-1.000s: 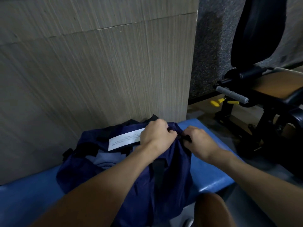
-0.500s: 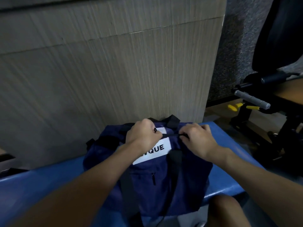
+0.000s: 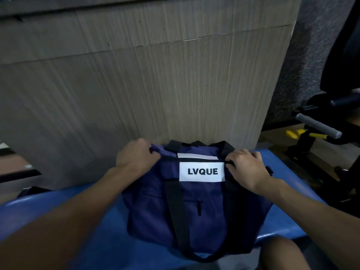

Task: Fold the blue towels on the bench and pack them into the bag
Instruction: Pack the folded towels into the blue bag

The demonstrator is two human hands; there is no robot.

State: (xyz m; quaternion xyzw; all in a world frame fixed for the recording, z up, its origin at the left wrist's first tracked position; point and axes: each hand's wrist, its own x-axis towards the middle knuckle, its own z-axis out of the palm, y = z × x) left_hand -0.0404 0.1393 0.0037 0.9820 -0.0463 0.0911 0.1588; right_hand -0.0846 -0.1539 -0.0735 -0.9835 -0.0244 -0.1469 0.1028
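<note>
Bag [image 3: 196, 211] on bench [image 3: 109, 227], top corners clenched in left hand [image 3: 136, 158] and right hand [image 3: 246, 168].

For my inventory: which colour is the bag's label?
White label with black letters, head view.

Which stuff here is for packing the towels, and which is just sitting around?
For the job: bag, bench, left hand, right hand, both holding the bag's top. No towels show.

Just there: gym machine, yellow bits, wall.
</note>
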